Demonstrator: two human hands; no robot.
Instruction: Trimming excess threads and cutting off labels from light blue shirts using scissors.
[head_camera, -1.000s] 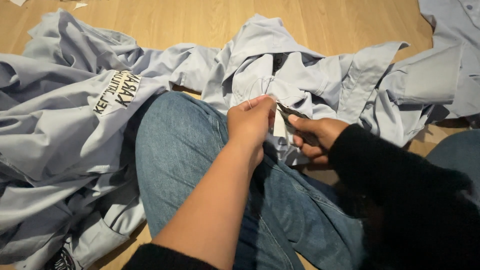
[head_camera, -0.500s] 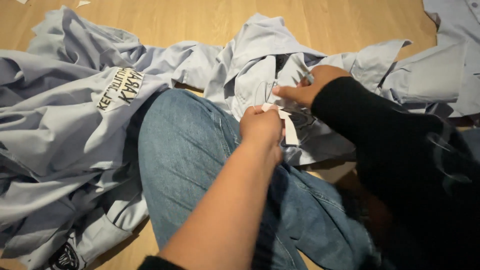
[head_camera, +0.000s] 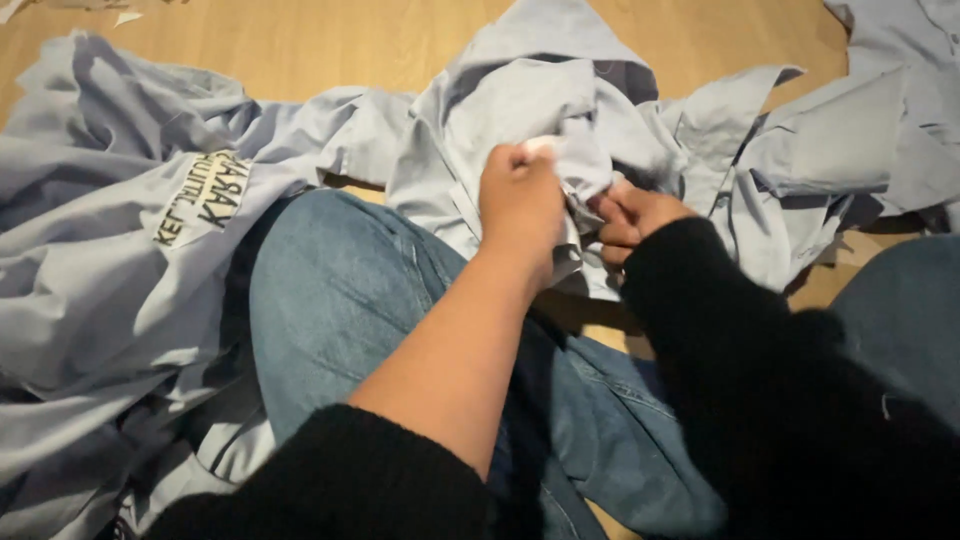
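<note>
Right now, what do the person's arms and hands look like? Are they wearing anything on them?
Both hands are bare, with no gloves, and no rings or watch show. The left hand has its black sleeve pushed up near the elbow, so the forearm is uncovered. The right hand pokes out of a long black sleeve that reaches the wrist. The sleeves look soft and plain, with no markings.

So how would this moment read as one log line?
left hand: grips light blue fabric | right hand: pinches same fabric | jeans leg beneath | wooden floor
</note>
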